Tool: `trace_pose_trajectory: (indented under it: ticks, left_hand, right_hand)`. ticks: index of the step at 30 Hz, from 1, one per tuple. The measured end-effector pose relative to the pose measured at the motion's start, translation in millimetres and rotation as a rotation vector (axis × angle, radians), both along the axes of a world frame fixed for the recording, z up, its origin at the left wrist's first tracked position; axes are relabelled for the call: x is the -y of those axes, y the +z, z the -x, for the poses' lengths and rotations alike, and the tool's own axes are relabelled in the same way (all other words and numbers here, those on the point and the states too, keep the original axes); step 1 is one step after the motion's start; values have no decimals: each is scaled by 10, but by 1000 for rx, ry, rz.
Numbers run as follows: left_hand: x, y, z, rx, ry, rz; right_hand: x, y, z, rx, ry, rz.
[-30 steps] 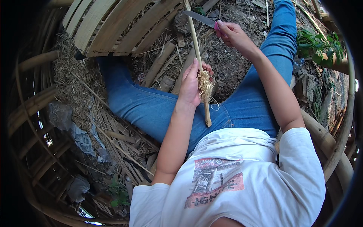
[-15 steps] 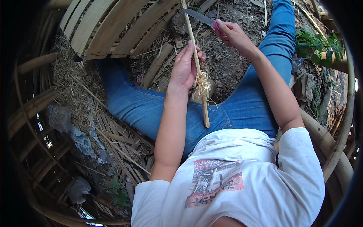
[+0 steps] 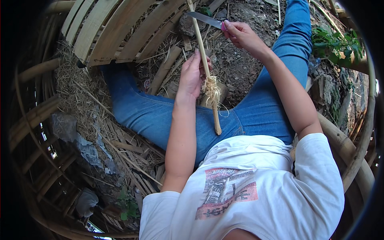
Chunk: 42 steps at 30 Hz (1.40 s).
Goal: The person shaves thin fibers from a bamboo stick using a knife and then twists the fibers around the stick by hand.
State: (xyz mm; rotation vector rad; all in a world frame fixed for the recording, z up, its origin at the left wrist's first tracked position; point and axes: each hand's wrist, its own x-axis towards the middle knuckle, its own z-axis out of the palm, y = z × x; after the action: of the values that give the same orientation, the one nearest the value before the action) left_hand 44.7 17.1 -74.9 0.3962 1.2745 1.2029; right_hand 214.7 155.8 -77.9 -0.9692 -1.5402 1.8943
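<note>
A long pale stick (image 3: 201,49), like a bamboo strip, slants from the top middle down to my lap. My left hand (image 3: 193,76) is closed round it near its middle. Just below that hand, a bundle of curly shavings (image 3: 211,89) clings to the stick, and the stick's near end lies over my jeans. My right hand (image 3: 237,33) grips the pink handle of a knife (image 3: 206,19). The blade points left and lies across the upper part of the stick; whether it touches the wood I cannot tell.
A slatted wooden panel (image 3: 124,32) stands at the upper left beside my left leg. Dry straw (image 3: 76,84) and crumpled plastic (image 3: 86,148) lie on the left. Bamboo poles (image 3: 344,148) and a leafy plant (image 3: 336,46) are on the right. Split wood pieces (image 3: 164,70) lie between my legs.
The knife and my right hand have shifted slightly left. The stick's upper part has moved a little left too, and my left hand sits slightly lower along it.
</note>
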Motion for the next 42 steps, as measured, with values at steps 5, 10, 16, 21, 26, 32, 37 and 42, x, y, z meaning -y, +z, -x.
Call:
trace_pose_trajectory:
  ticks: [5,10,16,21,26,32,37,42]
  left_hand:
    - [-116,223,-22,-741,-65,-62]
    - [-172,302,-131,-487,25,-149]
    - [-89,119,20,134,61,-108]
    - [-86,7,51,334,44,-89]
    - [-66,-12,35,417,65,-83]
    - [-66,-41,60,417,98,-55]
    - [-189,99,108,144,213,6]
    - [-593,438,297,-1572,386,-612]
  right_hand:
    - [-73,-91,-29,-37,64,4]
    - [-50,-90,-42,-2,60,-33]
    - [0,-19,4,-15,31,-4]
    - [21,-17,13,19,4,-75]
    - [-54,-73,-34,15,60,-48]
    - [-54,-86,-26,77,68,-133]
    - [-59,-66,44,136,57,-372]
    - [-131,232,207,336,69,-622]
